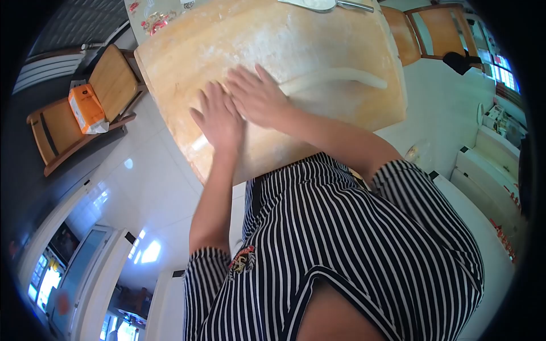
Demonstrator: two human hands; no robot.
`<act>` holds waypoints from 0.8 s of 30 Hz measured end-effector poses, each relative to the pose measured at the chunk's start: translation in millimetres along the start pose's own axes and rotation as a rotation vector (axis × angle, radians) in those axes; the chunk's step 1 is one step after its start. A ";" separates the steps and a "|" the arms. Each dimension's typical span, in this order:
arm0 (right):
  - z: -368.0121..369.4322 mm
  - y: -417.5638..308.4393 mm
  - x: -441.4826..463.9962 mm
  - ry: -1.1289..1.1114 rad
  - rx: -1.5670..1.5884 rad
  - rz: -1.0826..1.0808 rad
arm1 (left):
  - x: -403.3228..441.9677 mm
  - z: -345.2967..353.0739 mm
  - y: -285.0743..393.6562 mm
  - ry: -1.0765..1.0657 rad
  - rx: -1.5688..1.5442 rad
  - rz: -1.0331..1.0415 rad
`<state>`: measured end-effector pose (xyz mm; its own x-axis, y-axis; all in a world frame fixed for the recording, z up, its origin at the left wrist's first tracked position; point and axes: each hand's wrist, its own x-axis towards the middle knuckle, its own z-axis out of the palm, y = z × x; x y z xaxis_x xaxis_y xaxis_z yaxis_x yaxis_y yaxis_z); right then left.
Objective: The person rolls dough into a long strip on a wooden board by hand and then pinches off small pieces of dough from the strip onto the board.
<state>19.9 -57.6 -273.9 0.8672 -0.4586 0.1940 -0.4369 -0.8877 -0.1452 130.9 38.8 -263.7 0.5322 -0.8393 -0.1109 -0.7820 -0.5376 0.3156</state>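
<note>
A long white dough rope (335, 75) lies across a floured wooden board (199, 51), curving toward the right edge. Its other end shows as a short pale piece by my left wrist. My left hand (219, 120) lies flat over the rope's left part, fingers stretched out. Just right of it, my right hand (257, 99) rests flat too, its fingers spread and its palm over the rope. The two hands touch or nearly touch at the index fingers. They hide the stretch of dough beneath them.
At the board's far edge lie a metal-looking blade or scraper (355, 6) and some white flour. A flowered tablecloth (149, 14) shows under the board. A wooden chair (111, 77) with an orange packet (88, 108) stands left; another chair (435, 31) stands far right.
</note>
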 end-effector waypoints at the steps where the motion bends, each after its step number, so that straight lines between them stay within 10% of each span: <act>1: 8.3 0.9 23.0 0.065 0.031 0.071 | 30.5 4.8 -1.0 0.073 0.035 -0.021; 5: -5.3 14.1 54.8 0.081 -0.009 0.131 | 61.4 5.7 -7.3 0.142 0.044 0.066; 13: -43.8 7.9 -115.5 -0.195 0.236 -0.320 | -141.1 19.0 -50.1 -0.121 0.187 0.637; 24: -3.0 37.7 44.8 0.021 -0.024 0.217 | 56.4 4.3 -21.8 0.067 0.064 0.088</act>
<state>41.6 -111.7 -267.8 0.7473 -0.6395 0.1805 -0.6184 -0.7688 -0.1630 176.5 2.7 -280.8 0.4797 -0.8772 -0.0213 -0.8445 -0.4681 0.2601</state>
